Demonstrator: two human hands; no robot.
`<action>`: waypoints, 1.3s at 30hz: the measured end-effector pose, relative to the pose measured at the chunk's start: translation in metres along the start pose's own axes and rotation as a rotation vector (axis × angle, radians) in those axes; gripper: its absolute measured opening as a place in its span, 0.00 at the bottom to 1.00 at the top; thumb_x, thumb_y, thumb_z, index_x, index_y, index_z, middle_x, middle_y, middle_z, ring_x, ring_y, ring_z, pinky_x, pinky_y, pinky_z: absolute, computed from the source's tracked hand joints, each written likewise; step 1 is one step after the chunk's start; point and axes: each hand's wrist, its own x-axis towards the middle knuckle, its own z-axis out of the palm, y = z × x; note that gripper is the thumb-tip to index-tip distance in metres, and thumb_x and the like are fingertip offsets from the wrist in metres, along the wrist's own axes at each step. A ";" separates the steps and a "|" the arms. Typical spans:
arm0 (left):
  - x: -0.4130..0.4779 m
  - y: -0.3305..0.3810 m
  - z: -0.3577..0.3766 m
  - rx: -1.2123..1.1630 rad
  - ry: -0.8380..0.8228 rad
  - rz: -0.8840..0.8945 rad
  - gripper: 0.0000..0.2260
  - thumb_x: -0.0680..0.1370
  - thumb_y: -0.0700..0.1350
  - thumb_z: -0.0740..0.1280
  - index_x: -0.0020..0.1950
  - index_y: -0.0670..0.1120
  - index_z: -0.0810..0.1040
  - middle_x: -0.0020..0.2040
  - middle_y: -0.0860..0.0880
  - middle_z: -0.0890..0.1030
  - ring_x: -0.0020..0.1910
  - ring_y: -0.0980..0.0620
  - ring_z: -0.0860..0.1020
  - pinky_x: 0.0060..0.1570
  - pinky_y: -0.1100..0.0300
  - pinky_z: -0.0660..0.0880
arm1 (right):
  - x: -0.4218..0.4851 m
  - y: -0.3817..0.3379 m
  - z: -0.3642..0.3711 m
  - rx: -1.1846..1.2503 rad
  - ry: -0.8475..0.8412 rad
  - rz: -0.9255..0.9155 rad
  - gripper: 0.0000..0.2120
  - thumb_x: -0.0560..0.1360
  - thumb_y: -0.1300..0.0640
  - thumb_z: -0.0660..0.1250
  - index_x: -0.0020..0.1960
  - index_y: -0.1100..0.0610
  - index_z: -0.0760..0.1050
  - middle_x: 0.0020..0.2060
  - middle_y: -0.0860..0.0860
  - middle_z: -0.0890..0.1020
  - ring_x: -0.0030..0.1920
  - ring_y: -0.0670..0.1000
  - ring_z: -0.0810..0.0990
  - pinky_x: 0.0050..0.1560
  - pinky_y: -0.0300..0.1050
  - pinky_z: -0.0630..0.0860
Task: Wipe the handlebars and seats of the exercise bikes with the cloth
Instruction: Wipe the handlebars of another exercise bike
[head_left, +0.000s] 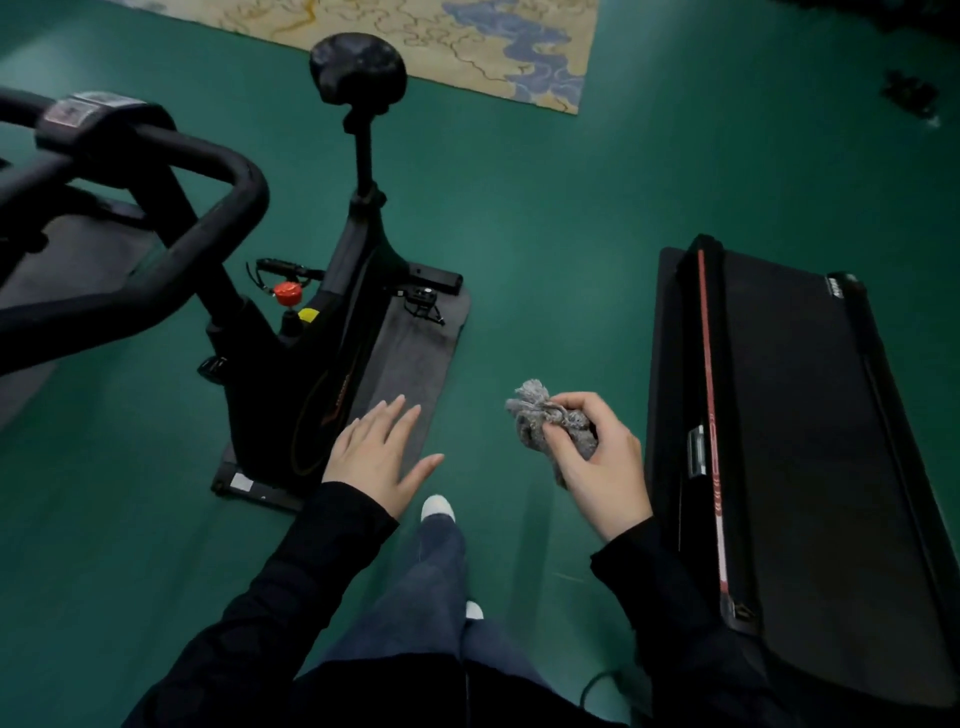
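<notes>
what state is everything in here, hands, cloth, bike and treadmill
left hand, open, fingers spread, holding nothing
right hand, gripping the grey cloth
grey cloth, bunched up in the right hand, touching no bike part
bike seat, upright on its post, nothing on it
handlebars, untouched by either hand
treadmill, lying flat on the floor, nobody on it

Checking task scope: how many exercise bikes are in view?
1: the exercise bike stands left of centre, seat farthest, handlebars at left. Others may be hidden off-frame.
</notes>
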 end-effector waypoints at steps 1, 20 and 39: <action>0.008 0.001 -0.001 -0.008 0.007 -0.005 0.31 0.78 0.63 0.54 0.77 0.50 0.54 0.78 0.51 0.54 0.76 0.53 0.51 0.74 0.56 0.50 | 0.010 -0.001 0.001 -0.004 -0.001 -0.009 0.08 0.73 0.64 0.69 0.47 0.51 0.77 0.40 0.42 0.81 0.41 0.44 0.78 0.44 0.41 0.73; 0.143 -0.022 -0.040 -0.062 0.096 -0.149 0.30 0.79 0.63 0.52 0.77 0.51 0.53 0.77 0.54 0.55 0.76 0.55 0.48 0.73 0.57 0.43 | 0.184 -0.032 0.052 -0.059 -0.224 -0.148 0.09 0.73 0.61 0.68 0.46 0.47 0.74 0.39 0.40 0.80 0.39 0.41 0.76 0.44 0.39 0.71; 0.200 0.024 -0.037 -0.117 0.212 -0.725 0.30 0.78 0.65 0.49 0.77 0.53 0.51 0.77 0.54 0.55 0.76 0.56 0.48 0.73 0.57 0.42 | 0.352 -0.045 0.077 -0.020 -0.737 -0.417 0.13 0.73 0.61 0.68 0.44 0.42 0.74 0.33 0.37 0.79 0.32 0.40 0.75 0.38 0.39 0.71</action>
